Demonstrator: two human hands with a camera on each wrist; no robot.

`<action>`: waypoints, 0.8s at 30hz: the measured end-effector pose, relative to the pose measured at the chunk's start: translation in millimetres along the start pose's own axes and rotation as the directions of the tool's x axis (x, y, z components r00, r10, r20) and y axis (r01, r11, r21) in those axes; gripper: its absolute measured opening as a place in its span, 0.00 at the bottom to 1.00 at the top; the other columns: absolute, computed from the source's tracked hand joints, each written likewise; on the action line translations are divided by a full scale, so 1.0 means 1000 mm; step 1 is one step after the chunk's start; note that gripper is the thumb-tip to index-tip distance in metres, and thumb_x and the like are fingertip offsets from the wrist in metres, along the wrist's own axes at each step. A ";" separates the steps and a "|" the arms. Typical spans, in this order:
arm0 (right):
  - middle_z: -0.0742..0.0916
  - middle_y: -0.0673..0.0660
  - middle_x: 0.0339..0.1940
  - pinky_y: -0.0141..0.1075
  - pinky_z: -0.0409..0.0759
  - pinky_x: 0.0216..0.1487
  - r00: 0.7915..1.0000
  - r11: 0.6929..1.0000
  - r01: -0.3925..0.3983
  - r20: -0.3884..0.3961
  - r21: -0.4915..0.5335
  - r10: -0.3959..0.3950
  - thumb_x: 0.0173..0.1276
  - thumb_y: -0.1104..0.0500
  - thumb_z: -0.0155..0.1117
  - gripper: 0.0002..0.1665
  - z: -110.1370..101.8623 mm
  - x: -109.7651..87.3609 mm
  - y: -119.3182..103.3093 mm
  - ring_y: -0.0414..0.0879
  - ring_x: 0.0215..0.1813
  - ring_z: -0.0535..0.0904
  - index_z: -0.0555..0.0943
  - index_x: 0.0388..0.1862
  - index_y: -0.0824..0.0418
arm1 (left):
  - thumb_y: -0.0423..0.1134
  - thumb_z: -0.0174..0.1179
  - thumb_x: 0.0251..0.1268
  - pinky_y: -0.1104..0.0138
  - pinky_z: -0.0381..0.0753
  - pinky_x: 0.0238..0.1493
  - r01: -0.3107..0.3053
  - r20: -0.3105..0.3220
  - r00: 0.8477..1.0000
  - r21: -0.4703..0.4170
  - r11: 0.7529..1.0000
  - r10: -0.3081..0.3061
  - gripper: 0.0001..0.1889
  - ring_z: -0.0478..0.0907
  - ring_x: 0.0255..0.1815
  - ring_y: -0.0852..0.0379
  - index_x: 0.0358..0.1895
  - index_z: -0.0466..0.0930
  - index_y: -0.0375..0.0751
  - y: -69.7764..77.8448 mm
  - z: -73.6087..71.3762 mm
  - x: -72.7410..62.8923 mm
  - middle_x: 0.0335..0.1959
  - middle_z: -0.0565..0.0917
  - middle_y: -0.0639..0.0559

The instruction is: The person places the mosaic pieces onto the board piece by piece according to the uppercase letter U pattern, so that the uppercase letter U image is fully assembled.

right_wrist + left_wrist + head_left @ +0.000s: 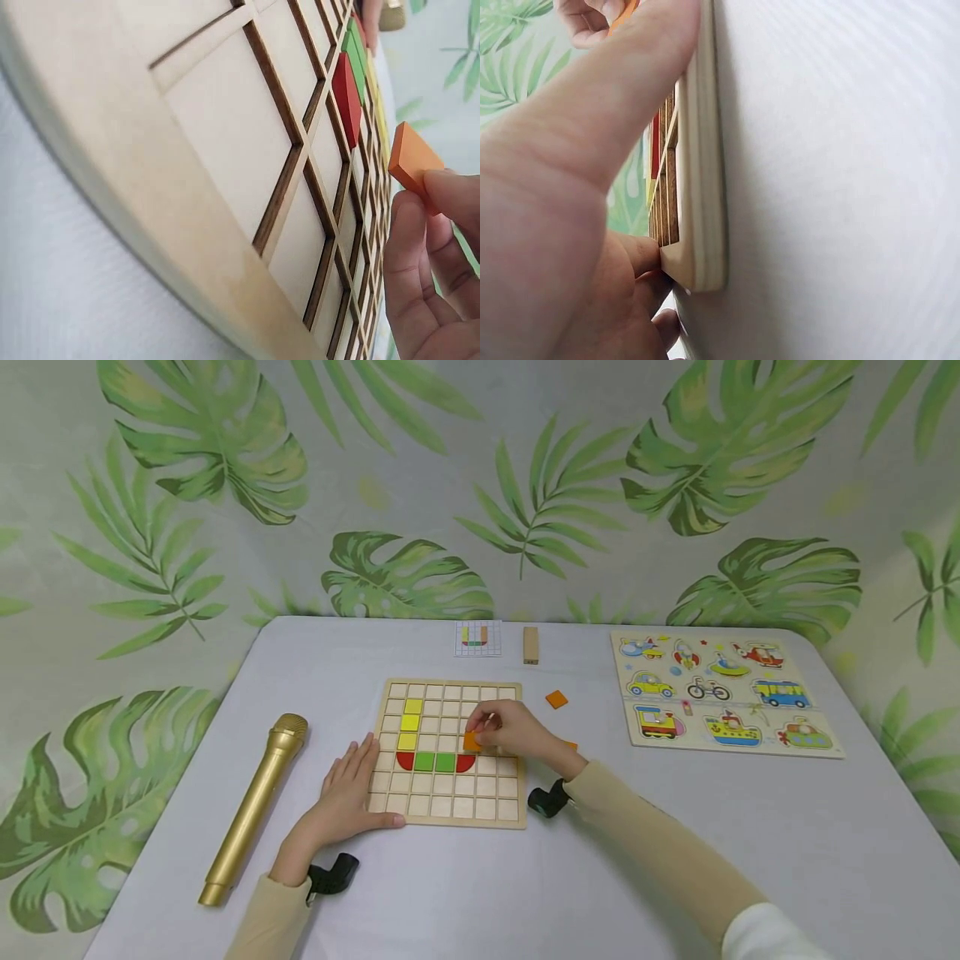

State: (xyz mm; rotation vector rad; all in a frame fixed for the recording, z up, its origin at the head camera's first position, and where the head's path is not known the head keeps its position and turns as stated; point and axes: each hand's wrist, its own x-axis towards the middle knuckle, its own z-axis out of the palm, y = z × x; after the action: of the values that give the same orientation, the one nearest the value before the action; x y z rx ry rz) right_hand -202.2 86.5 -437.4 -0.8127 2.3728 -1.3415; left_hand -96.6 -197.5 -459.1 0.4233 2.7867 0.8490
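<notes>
Between the thumb and fingers of my right hand (506,727) an orange square tile (412,159) is pinched, tilted, just over the wooden grid board (453,807). Below it on the board lies a red rounded tile (466,764), the right end of a row with two green tiles (434,762) and another red tile (405,761). Three yellow tiles (410,722) stand in a column above the left red one. My left hand (341,797) rests at the board's left side, fingers extended along the edge and thumb at the near left corner.
One loose orange tile (557,699) lies right of the board; another (572,745) is mostly hidden by my right wrist. Behind the board are a pattern card (477,638) and a wooden block (531,645). A gold microphone (251,818) lies left, a vehicle puzzle (738,693) right.
</notes>
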 end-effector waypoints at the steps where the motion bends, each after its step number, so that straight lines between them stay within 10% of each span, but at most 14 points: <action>1: 0.81 0.52 0.30 0.31 0.73 0.35 1.000 1.000 0.001 0.002 -0.009 -0.001 0.58 0.73 0.64 0.08 0.001 0.001 0.000 0.44 0.30 0.73 0.82 0.34 0.63 | 0.61 0.72 0.44 0.40 0.35 0.68 0.001 0.000 1.000 0.000 1.000 -0.001 0.65 0.34 0.74 0.33 0.73 0.41 0.23 0.000 0.000 0.000 0.76 0.41 0.33; 24: 0.80 0.51 0.27 0.30 0.73 0.36 1.000 0.964 -0.008 0.011 -0.267 0.012 0.58 0.73 0.64 0.08 0.015 0.012 -0.004 0.42 0.31 0.73 0.81 0.31 0.61 | 0.60 0.72 0.44 0.40 0.35 0.68 -0.015 -0.012 1.000 0.008 1.000 0.015 0.64 0.35 0.74 0.32 0.73 0.41 0.23 -0.001 0.000 -0.001 0.75 0.42 0.32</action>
State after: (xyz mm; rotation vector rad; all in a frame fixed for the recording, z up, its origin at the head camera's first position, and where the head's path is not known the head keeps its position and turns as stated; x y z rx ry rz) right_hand -202.8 67.3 -442.0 -0.8746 2.5795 -1.0207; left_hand -96.1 -198.3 -459.8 0.4419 2.8023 0.8474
